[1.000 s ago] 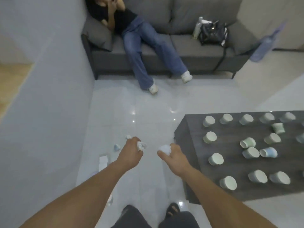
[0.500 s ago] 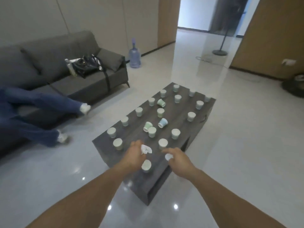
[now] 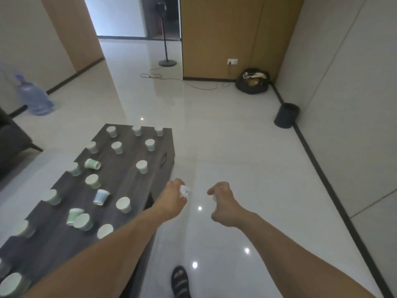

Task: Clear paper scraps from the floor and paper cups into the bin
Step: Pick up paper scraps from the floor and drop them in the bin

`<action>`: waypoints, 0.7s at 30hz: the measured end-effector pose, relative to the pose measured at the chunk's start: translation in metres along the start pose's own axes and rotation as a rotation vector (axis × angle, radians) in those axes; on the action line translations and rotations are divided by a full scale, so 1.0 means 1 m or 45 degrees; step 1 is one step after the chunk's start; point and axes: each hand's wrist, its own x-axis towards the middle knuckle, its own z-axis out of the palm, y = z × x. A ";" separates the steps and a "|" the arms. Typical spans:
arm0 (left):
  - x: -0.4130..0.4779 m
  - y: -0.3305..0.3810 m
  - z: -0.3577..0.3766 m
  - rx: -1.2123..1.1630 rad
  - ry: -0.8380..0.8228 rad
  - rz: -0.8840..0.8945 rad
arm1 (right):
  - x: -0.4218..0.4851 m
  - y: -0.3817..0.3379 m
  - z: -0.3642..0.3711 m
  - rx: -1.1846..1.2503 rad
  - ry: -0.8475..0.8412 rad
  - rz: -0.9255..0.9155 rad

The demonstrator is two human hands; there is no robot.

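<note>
My left hand (image 3: pixel 173 197) grips a crumpled white paper scrap (image 3: pixel 184 190), which sticks out past the fingers. Curled round a second white scrap (image 3: pixel 214 198), mostly hidden in the palm, is my right hand (image 3: pixel 223 206). Both hands are held out over the glossy white floor, to the right of the dark low table (image 3: pixel 60 231). Several paper cups (image 3: pixel 123 204) stand or lie on that table. A dark round bin (image 3: pixel 286 115) stands far off against the right wall.
A black bag (image 3: pixel 253 81) sits in the far corner beside a wall socket. A fan stand (image 3: pixel 167 61) and its cable lie on the floor near the doorway. A water jug (image 3: pixel 35 97) stands at the left by a sofa edge. My sandalled foot (image 3: pixel 180 281) shows below.
The view has swung right, from the sofa and seated person across the table to the far wall and bin. Both hands have kept hold of their paper scraps throughout.
</note>
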 end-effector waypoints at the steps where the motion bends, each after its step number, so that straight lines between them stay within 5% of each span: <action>1: 0.019 0.005 0.009 0.007 -0.036 0.010 | 0.008 0.013 -0.010 -0.008 0.014 0.019; 14: 0.304 0.126 0.082 -0.015 -0.317 0.405 | 0.173 0.120 -0.200 -0.380 0.383 0.361; 21: 0.430 0.220 0.127 0.046 -0.396 0.452 | 0.240 0.196 -0.297 -0.408 0.413 0.475</action>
